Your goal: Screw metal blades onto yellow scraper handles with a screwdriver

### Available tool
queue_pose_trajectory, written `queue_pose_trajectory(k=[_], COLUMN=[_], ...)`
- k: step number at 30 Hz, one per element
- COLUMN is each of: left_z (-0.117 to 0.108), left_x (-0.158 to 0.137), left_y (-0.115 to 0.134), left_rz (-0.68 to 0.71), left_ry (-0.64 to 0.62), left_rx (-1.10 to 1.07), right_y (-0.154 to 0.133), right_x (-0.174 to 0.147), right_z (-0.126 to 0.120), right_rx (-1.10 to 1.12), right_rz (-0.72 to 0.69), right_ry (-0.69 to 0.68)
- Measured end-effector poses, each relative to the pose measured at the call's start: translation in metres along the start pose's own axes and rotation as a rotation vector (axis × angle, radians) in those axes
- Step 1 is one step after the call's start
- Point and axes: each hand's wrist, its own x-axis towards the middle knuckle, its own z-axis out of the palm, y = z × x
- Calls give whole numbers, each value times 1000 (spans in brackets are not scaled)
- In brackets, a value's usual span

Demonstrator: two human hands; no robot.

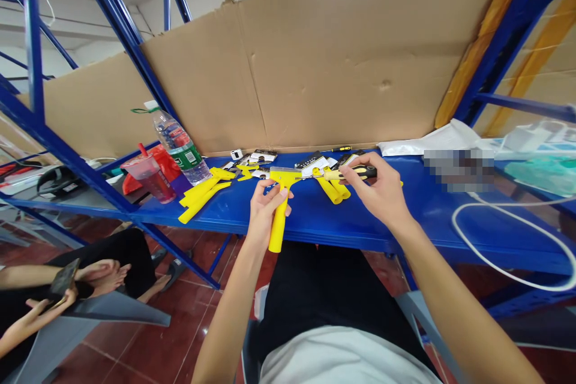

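Note:
My left hand [264,207] is closed around the handle of a yellow scraper [278,231], T-shaped, held upright above the front edge of the blue table. A pale blade strip runs along its head. In my right hand [382,186] is a screwdriver [333,174] with a yellow and black handle, its shaft pointing left. The screwdriver tip meets or nearly meets the right end of the scraper head; contact is too small to tell. More yellow scraper handles [197,199] lie to the left, and others [330,191] lie behind the screwdriver.
Black-and-white packets [312,161] and a second small screwdriver [342,149] lie near the cardboard wall [337,60]. A water bottle [186,156] and a red drink cup [155,180] stand left. A white cable [454,216] loops at right. A seated person holds a phone [65,279] at left.

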Motion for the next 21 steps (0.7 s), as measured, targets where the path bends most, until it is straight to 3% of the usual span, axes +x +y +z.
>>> queue_pose_trajectory(k=[6,14,21], left_z=[2,1,-1], left_x=[-1,1,4], left_y=[-1,-12,-10], left_rz=[-23,-58,-47], left_ry=[0,4,27], left_rx=[6,-5,-25], right_y=[-13,2,0], right_x=[-2,1,-2], right_z=[-6,-3,0], right_rx=[153,-3,189], right_rz=[-77,-104,-144], right_ry=[-131,10,-145])
